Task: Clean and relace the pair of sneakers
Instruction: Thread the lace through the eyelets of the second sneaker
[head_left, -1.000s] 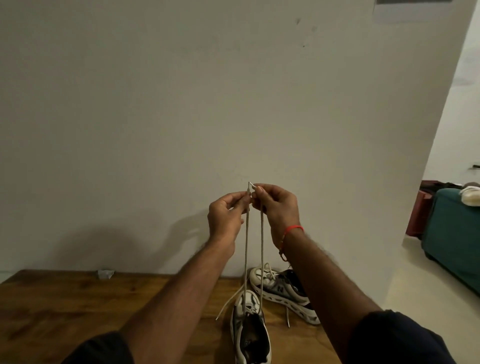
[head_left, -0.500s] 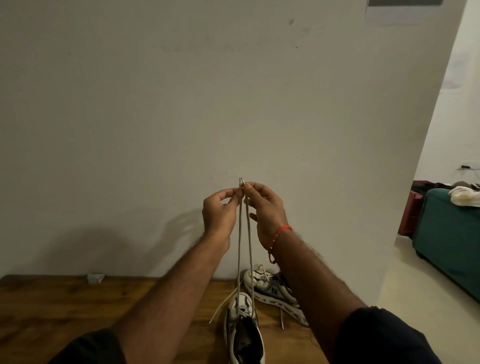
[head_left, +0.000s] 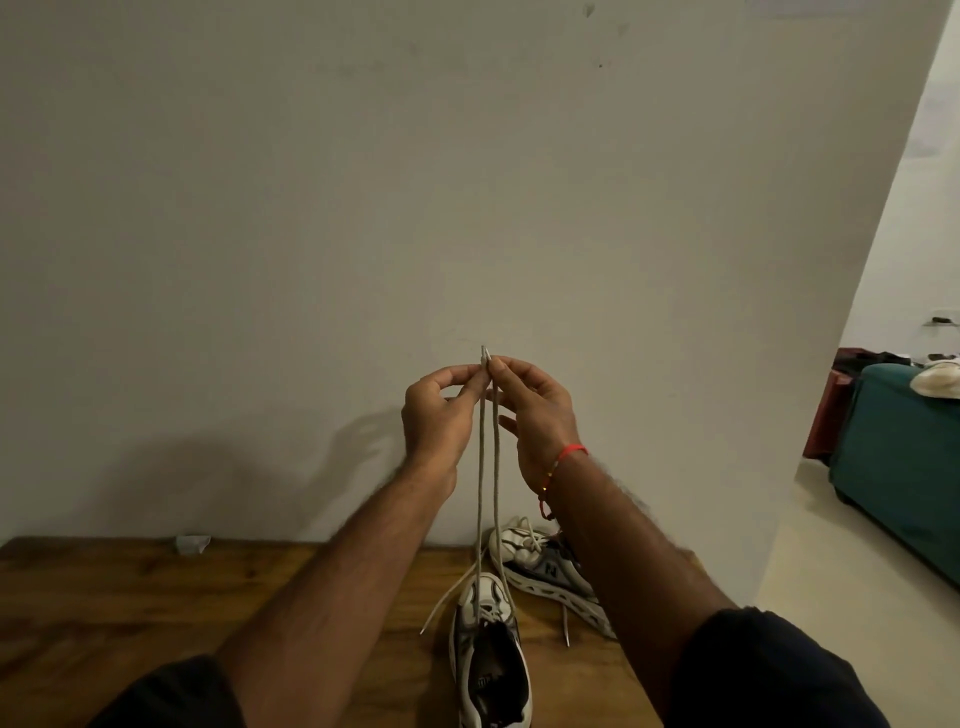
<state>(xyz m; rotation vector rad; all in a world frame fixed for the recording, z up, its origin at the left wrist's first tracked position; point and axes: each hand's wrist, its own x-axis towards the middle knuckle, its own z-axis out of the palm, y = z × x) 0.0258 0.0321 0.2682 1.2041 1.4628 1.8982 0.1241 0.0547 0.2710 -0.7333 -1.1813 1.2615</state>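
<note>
Wall (head_left: 363, 208): pale, plain, filling most of the view behind everything.

Bench (head_left: 130, 613): brown wood, lying along the lower edge against the wall.

Sofa (head_left: 898, 478): teal, sitting at 3 o'clock through the doorway, well apart from the bench.

Near sneaker (head_left: 491, 660): white and dark, lying on the bench at 6 o'clock, toe pointing toward the wall, opening facing the camera.

Far sneaker (head_left: 545, 566): grey and white, lying on its side just beyond the near one, toward 5 o'clock, part hidden by the right forearm.

Left hand (head_left: 439, 415): raised in front of the wall near centre; its grip is pinching the lace ends between thumb and forefinger, remaining fingers curling inward.

Right hand (head_left: 535, 410): raised just beside the left, a red thread circling the wrist; its grip is pinching the same lace ends, lower fingers spreading loosely.

Shoelace (head_left: 488, 493): pale, two strands hanging taut from the meeting fingertips down to the near sneaker's toe end, tips poking just above the pinch.

Paper scrap (head_left: 192, 543): small, grey, resting on the bench at 8 o'clock against the wall.
</note>
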